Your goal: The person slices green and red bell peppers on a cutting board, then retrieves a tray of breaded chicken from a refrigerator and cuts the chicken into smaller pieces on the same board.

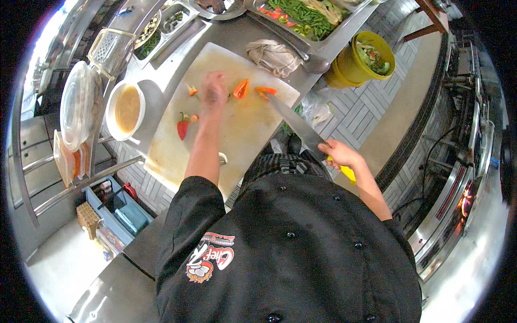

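My right hand (338, 153) grips the yellow handle of a large chef's knife (299, 126). The blade's tip reaches an orange-red pepper piece (264, 90) near the right side of a white cutting board (238, 131). Just left of that lies a pepper half (241, 89), its hollow inside facing up. Motion blurs my left hand (214, 91) over the board, so whether its fingers hold anything is unclear. To its left are a cut pepper top (192, 91) and a small red pepper with a green stem (182, 130).
A crumpled cloth (272, 57) lies by the board's far edge. Beyond it stands a tray of cut vegetables (311, 18). A yellow bucket (343, 70) holds scraps at right. On the left are a bowl of brownish liquid (127, 109) and a box grater (111, 52). Flames (466, 200) show far right.
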